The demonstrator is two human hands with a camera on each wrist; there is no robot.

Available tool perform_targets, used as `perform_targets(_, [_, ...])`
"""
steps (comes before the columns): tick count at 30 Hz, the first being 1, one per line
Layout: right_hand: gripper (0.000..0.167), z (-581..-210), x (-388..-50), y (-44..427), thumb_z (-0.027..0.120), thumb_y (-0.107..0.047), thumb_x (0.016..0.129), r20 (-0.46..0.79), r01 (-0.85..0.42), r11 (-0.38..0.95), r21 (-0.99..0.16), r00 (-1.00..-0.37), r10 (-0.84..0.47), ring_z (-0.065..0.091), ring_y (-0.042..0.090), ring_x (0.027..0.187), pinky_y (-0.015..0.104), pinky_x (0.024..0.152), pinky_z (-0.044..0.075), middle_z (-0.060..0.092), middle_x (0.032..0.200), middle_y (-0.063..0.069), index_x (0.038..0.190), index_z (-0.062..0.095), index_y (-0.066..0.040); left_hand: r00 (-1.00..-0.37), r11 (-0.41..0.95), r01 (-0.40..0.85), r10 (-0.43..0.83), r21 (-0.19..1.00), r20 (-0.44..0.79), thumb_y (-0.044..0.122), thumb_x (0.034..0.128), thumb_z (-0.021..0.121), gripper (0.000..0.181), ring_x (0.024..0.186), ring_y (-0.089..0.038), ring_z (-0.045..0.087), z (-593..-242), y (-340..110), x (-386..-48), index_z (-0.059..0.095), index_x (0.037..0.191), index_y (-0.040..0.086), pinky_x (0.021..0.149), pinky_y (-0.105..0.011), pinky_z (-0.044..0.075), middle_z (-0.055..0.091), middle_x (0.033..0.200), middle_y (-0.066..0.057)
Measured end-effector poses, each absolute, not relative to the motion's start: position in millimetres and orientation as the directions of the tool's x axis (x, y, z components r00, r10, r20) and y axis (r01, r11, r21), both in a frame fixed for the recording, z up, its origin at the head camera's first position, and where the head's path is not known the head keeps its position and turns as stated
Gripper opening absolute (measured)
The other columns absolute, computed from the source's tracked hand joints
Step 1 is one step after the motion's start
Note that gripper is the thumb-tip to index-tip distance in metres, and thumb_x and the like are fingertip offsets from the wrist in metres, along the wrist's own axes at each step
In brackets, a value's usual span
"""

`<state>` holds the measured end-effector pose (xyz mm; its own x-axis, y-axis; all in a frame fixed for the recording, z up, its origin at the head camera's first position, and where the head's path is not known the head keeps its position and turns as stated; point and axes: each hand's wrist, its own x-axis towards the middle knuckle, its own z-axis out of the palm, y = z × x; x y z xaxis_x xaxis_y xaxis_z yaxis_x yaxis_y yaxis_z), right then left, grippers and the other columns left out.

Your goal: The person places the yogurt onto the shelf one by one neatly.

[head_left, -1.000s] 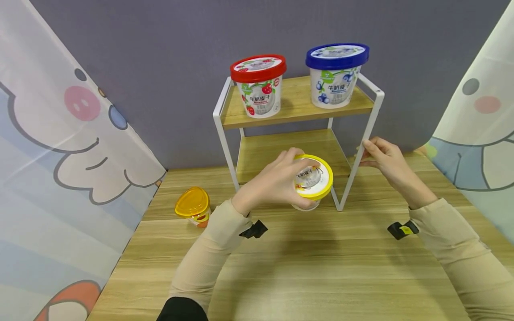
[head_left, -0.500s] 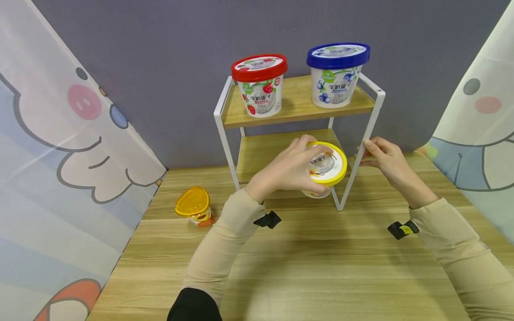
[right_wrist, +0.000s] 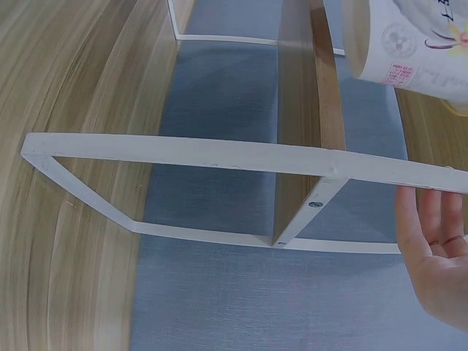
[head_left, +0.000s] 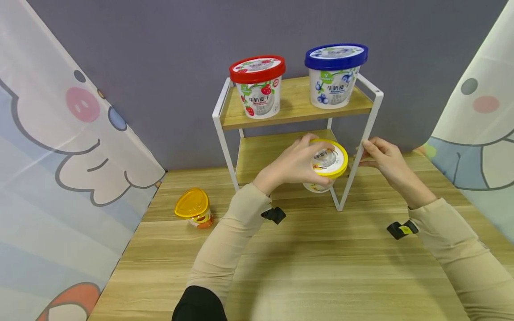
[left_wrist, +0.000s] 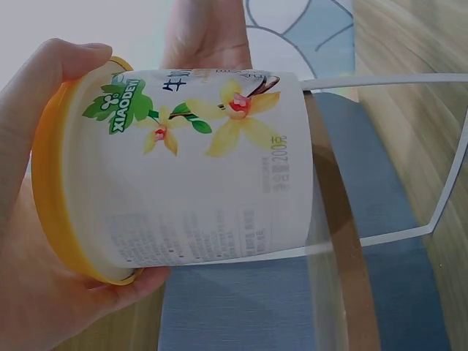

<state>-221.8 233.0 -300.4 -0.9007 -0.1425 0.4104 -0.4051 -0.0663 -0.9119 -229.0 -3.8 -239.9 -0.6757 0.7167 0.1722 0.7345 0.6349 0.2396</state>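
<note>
My left hand (head_left: pixel 295 162) grips a small tub (head_left: pixel 330 161) by its yellow lid, thumb on one side and fingers on the other. It is white, printed with yellow flowers that show in the left wrist view. The tub is at the right front of the lower shelf board (head_left: pixel 267 149), tilted in the head view; I cannot tell whether it touches the board. My right hand (head_left: pixel 383 158) pinches the right front post of the white-framed two-tier rack (head_left: pixel 364 136), with thumb in front and fingers behind. The right wrist view shows those fingers (right_wrist: pixel 431 219) against the frame.
On the top board stand a red-lidded strawberry tub (head_left: pixel 259 89) at left and a blue-lidded blueberry tub (head_left: pixel 335 78) at right. A small cup with an orange lid (head_left: pixel 192 204) sits on the wooden table (head_left: pixel 321 276), left of the rack. A grey wall (head_left: pixel 192 67) is behind.
My left hand has carried the yellow-lidded tub right and farther back, to the right front of the lower shelf board. My right hand has stayed on the post.
</note>
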Motion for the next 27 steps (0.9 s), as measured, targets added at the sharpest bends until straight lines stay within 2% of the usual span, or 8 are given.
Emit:
perform_targets(6, [0.018, -302, -222, 233, 0.044, -0.013, 0.093, 0.408, -0.402, -0.074, -0.913, -0.901, -0.146, 0.058, 0.01, 0.073, 0.02, 0.063, 0.053, 0.056, 0.078, 0.003, 0.084, 0.056, -0.003, -0.685, 0.64, 0.721, 0.715, 0.266, 0.136, 0.054, 0.0649, 0.067, 0.073, 0.11, -0.019, 0.038, -241, -2, -234, 0.041, 0.128, 0.028, 0.081, -0.025, 0.04, 0.029, 0.132, -0.006])
perform_targets(19, [0.018, -302, -221, 233, 0.045, -0.013, 0.093, 0.415, -0.406, -0.087, -0.91, -0.898, -0.145, 0.057, 0.01, 0.073, 0.02, 0.063, 0.053, 0.056, 0.078, 0.003, 0.084, 0.057, -0.003, -0.682, 0.625, 0.723, 0.715, 0.296, 0.155, 0.051, 0.0655, 0.069, 0.071, 0.106, -0.016, 0.037, -248, 3, -243, 0.043, 0.127, 0.026, 0.076, -0.022, 0.041, 0.03, 0.13, -0.004])
perform_targets(27, [0.018, -302, -222, 233, 0.046, -0.014, 0.092, 0.416, -0.408, -0.084, -0.909, -0.9, -0.133, 0.058, 0.01, 0.072, 0.019, 0.062, 0.053, 0.057, 0.077, 0.002, 0.082, 0.057, -0.003, -0.677, 0.602, 0.721, 0.718, 0.345, 0.162, 0.047, 0.0668, 0.07, 0.069, 0.108, -0.015, 0.035, -251, 4, -249, 0.044, 0.127, 0.026, 0.081, -0.023, 0.04, 0.03, 0.13, -0.003])
